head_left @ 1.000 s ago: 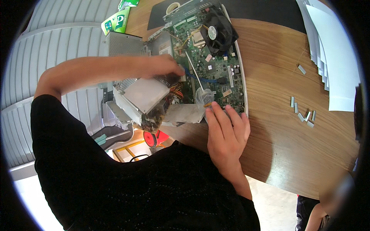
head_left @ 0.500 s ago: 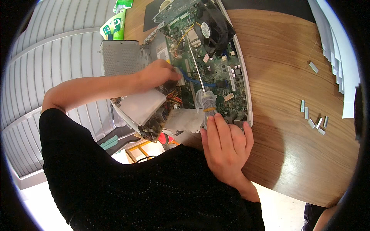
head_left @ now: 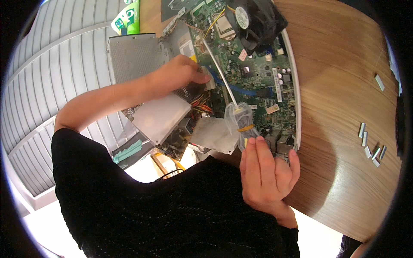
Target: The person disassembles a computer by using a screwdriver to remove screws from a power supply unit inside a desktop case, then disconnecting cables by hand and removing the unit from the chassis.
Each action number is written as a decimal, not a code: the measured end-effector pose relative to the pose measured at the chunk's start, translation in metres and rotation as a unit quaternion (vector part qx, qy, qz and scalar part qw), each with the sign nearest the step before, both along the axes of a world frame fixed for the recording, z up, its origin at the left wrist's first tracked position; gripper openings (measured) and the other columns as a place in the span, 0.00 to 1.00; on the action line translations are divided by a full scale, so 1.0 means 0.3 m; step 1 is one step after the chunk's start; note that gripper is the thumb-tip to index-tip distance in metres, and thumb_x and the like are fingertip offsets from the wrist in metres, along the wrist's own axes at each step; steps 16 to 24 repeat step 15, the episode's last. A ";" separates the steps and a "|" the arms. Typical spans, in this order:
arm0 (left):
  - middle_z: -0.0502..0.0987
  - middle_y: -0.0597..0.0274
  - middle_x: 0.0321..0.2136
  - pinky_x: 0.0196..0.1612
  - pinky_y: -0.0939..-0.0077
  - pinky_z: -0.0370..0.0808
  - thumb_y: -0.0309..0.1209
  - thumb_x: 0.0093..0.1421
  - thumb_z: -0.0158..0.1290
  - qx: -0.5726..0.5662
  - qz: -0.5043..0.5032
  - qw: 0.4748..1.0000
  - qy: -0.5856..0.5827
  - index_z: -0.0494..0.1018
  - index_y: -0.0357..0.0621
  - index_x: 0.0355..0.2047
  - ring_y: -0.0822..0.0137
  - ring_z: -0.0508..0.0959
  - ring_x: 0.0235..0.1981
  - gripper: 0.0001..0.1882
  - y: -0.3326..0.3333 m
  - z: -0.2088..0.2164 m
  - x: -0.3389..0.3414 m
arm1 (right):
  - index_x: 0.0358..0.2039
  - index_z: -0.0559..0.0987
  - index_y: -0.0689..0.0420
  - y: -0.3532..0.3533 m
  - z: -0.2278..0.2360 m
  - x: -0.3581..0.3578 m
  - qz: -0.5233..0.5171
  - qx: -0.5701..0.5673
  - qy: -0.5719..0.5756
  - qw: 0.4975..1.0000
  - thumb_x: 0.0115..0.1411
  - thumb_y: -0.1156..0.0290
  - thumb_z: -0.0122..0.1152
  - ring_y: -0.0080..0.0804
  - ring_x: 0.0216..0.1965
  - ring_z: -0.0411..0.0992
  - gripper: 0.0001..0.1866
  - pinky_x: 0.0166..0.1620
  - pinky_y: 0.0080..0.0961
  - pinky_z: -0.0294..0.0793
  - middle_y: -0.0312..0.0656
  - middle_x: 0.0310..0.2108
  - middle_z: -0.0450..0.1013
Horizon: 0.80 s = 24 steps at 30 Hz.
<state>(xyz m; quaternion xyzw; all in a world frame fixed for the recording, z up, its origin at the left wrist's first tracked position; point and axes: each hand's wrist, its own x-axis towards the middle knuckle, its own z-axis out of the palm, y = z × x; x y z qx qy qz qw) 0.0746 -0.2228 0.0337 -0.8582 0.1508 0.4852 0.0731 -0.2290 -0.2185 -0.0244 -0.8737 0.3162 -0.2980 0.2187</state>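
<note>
Now your left hand (head_left: 180, 75) reaches into the open computer case (head_left: 133, 56), fingers curled on a connector beside the power supply (head_left: 161, 116); pull straight, without twisting. Your right hand (head_left: 266, 172) pinches the clear bagged cable bundle (head_left: 241, 124) at the green board's (head_left: 258, 77) near edge. That bundle's long axis runs from you up-left, along its white cable (head_left: 217, 69).

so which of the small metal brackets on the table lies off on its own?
The bracket at the far right, up the table; the rest sit together in a cluster lower down.
</note>
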 end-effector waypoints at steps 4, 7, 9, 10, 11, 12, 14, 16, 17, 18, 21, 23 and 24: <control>0.83 0.60 0.30 0.40 0.75 0.74 0.33 0.59 0.60 0.004 -0.053 0.999 0.008 0.83 0.33 0.36 0.72 0.78 0.32 0.13 -0.007 -0.014 0.010 | 0.36 0.86 0.52 0.000 -0.018 -0.004 0.006 -0.009 0.001 1.000 0.58 0.67 0.65 0.26 0.33 0.63 0.07 0.55 0.40 0.72 0.32 0.37 0.80; 0.80 0.56 0.27 0.37 0.70 0.71 0.36 0.59 0.60 -0.011 -0.038 0.999 -0.013 0.81 0.30 0.33 0.69 0.75 0.29 0.16 0.025 -0.019 -0.002 | 0.36 0.86 0.52 -0.005 -0.014 -0.005 0.019 -0.010 0.005 1.000 0.57 0.67 0.65 0.26 0.33 0.63 0.08 0.54 0.39 0.72 0.32 0.37 0.80; 0.77 0.52 0.23 0.35 0.66 0.69 0.39 0.59 0.60 -0.023 -0.047 0.998 -0.025 0.79 0.27 0.29 0.67 0.72 0.27 0.20 0.031 -0.020 0.007 | 0.36 0.86 0.52 -0.004 -0.017 0.004 0.020 -0.004 0.012 1.000 0.57 0.66 0.65 0.26 0.33 0.63 0.08 0.53 0.39 0.72 0.31 0.36 0.80; 0.80 0.56 0.26 0.38 0.70 0.71 0.37 0.60 0.60 -0.008 -0.097 0.995 -0.024 0.81 0.29 0.33 0.70 0.74 0.30 0.18 0.014 -0.003 0.003 | 0.36 0.86 0.52 -0.003 -0.017 -0.002 0.016 -0.012 0.009 1.000 0.57 0.66 0.65 0.26 0.33 0.63 0.08 0.53 0.38 0.72 0.32 0.37 0.80; 0.82 0.61 0.29 0.40 0.75 0.73 0.36 0.61 0.59 0.007 -0.146 0.989 -0.021 0.83 0.32 0.37 0.73 0.77 0.32 0.16 0.001 0.009 0.000 | 0.36 0.86 0.52 0.002 -0.018 -0.008 0.013 -0.020 0.007 1.000 0.57 0.66 0.65 0.26 0.33 0.63 0.08 0.53 0.38 0.72 0.32 0.37 0.81; 0.82 0.61 0.29 0.40 0.75 0.73 0.36 0.61 0.59 0.009 -0.143 0.989 -0.021 0.83 0.32 0.37 0.73 0.77 0.32 0.16 -0.013 0.013 -0.002 | 0.36 0.87 0.52 0.005 -0.026 -0.010 0.006 -0.018 0.006 1.000 0.57 0.65 0.65 0.26 0.33 0.63 0.09 0.53 0.39 0.72 0.32 0.37 0.81; 0.83 0.60 0.30 0.41 0.75 0.73 0.36 0.61 0.59 0.006 -0.134 0.991 0.009 0.82 0.30 0.38 0.74 0.77 0.32 0.17 -0.031 0.010 -0.003 | 0.37 0.87 0.52 0.004 -0.035 -0.015 0.019 -0.019 0.004 1.000 0.57 0.65 0.66 0.27 0.33 0.63 0.09 0.53 0.40 0.72 0.32 0.38 0.81; 0.83 0.58 0.29 0.42 0.75 0.73 0.37 0.61 0.59 0.007 -0.074 0.997 0.004 0.83 0.34 0.40 0.74 0.76 0.32 0.17 -0.014 0.002 0.011 | 0.37 0.87 0.52 0.004 -0.037 -0.018 0.028 -0.021 0.001 0.999 0.57 0.65 0.66 0.27 0.34 0.63 0.09 0.54 0.40 0.72 0.32 0.38 0.81; 0.83 0.58 0.29 0.42 0.75 0.73 0.37 0.61 0.59 0.007 -0.074 0.997 0.004 0.83 0.34 0.40 0.74 0.76 0.32 0.17 -0.014 0.002 0.011 | 0.37 0.87 0.52 0.004 -0.037 -0.018 0.028 -0.021 0.001 0.999 0.57 0.65 0.66 0.27 0.34 0.63 0.09 0.54 0.40 0.72 0.32 0.38 0.81; 0.83 0.58 0.29 0.42 0.75 0.73 0.37 0.61 0.59 0.007 -0.074 0.997 0.004 0.83 0.34 0.40 0.74 0.76 0.32 0.17 -0.014 0.002 0.011 | 0.37 0.87 0.52 0.004 -0.037 -0.018 0.028 -0.021 0.001 0.999 0.57 0.65 0.66 0.27 0.34 0.63 0.09 0.54 0.40 0.72 0.32 0.38 0.81; 0.83 0.58 0.29 0.42 0.75 0.73 0.37 0.61 0.59 0.007 -0.074 0.997 0.004 0.83 0.34 0.40 0.74 0.76 0.32 0.17 -0.014 0.002 0.011 | 0.37 0.87 0.52 0.004 -0.037 -0.018 0.028 -0.021 0.001 0.999 0.57 0.65 0.66 0.27 0.34 0.63 0.09 0.54 0.40 0.72 0.32 0.38 0.81; 0.83 0.58 0.29 0.42 0.75 0.73 0.37 0.61 0.59 0.007 -0.074 0.997 0.004 0.83 0.34 0.40 0.74 0.76 0.32 0.17 -0.014 0.002 0.011 | 0.37 0.87 0.52 0.004 -0.037 -0.018 0.028 -0.021 0.001 0.999 0.57 0.65 0.66 0.27 0.34 0.63 0.09 0.54 0.40 0.72 0.32 0.38 0.81; 0.83 0.58 0.29 0.42 0.75 0.73 0.37 0.61 0.59 0.007 -0.074 0.997 0.004 0.83 0.34 0.40 0.74 0.76 0.32 0.17 -0.014 0.002 0.011 | 0.37 0.87 0.52 0.004 -0.037 -0.018 0.028 -0.021 0.001 0.999 0.57 0.65 0.66 0.27 0.34 0.63 0.09 0.54 0.40 0.72 0.32 0.38 0.81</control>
